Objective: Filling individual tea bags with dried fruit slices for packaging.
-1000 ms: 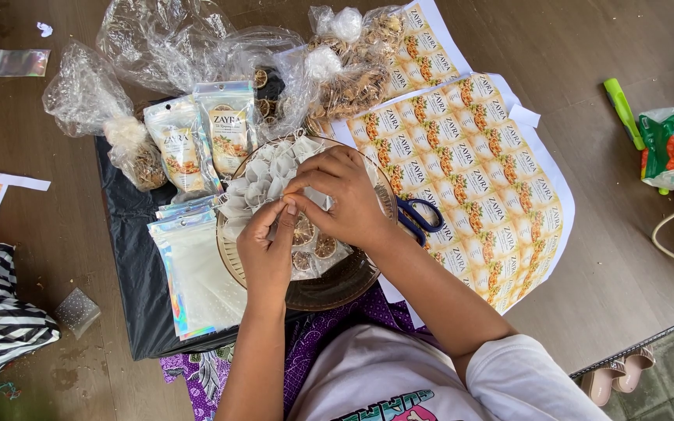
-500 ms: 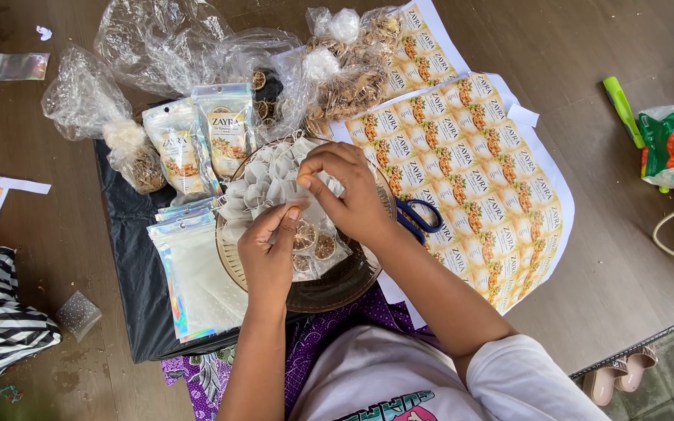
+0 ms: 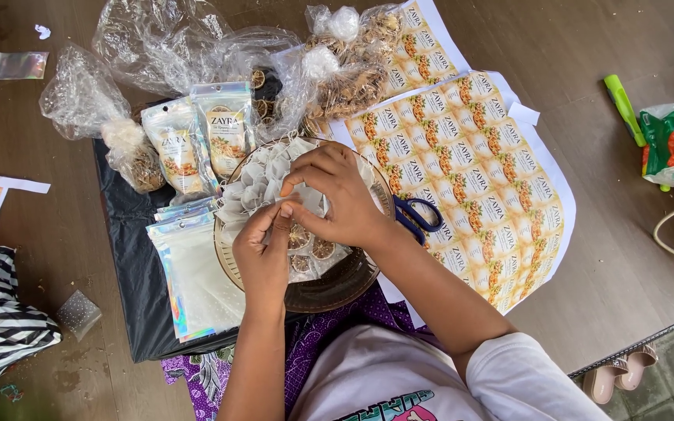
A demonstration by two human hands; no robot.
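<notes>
Both hands are working over the round woven tray (image 3: 317,292), which serves as the landmark here. The left hand (image 3: 263,253) and the right hand (image 3: 337,204) are meeting above its middle, their fingers pressing together to pinch a small white filter pouch (image 3: 299,201) between them (whether its mouth is open or closed cannot be told).

As for progress: two filled printed pouches (image 3: 200,140) are standing upright just behind the tray's far-left rim, so at least some packing looks finished. A stack of empty holographic zip pouches (image 3: 189,269) is lying against the tray's left side, apparently waiting to be filled, and the sheets of uncut printed labels (image 3: 477,179) spreading right of the tray suggest plenty is left.

Inside the tray, a fan of white paper filter pouches (image 3: 255,183) is filling the far-left part, and dried fruit slices (image 3: 310,248) are lying under the hands. Clear plastic bags of dried ingredients (image 3: 352,70) are sitting behind the tray on the tabletop (image 3: 587,47). Blue-handled scissors (image 3: 419,218) are resting just right of the tray.
</notes>
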